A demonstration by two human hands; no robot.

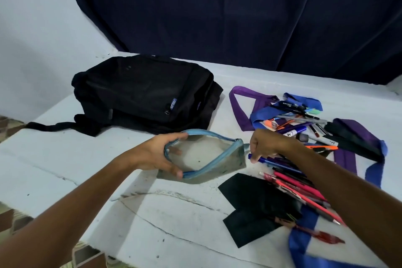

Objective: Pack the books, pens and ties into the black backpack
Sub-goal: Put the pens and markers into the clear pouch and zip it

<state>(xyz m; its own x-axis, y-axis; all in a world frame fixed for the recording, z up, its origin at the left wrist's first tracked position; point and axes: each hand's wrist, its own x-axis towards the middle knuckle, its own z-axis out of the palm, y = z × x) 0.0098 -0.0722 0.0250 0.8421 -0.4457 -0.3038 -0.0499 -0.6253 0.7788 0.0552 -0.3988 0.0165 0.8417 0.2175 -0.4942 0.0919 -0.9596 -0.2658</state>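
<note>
The black backpack [143, 93] lies flat at the back left of the white table [65, 172]. My left hand [156, 154] holds a clear pencil pouch [206, 156] with a blue zipper, spreading its mouth wide. My right hand [267, 143] pinches the tip of a blue pen [274, 161] just right of the pouch, and my forearm covers part of a heap of pens [300, 189]. More pens and markers [298, 124] lie further back among purple ties [239, 106], blue ties [304, 243] and black ties [256, 202]. I see no books.
A dark blue curtain [239, 11] hangs behind the table. A pale wall [32, 28] is on the left. The backpack's strap [50, 126] trails toward the table's left edge, with tiled floor [8, 128] beyond it.
</note>
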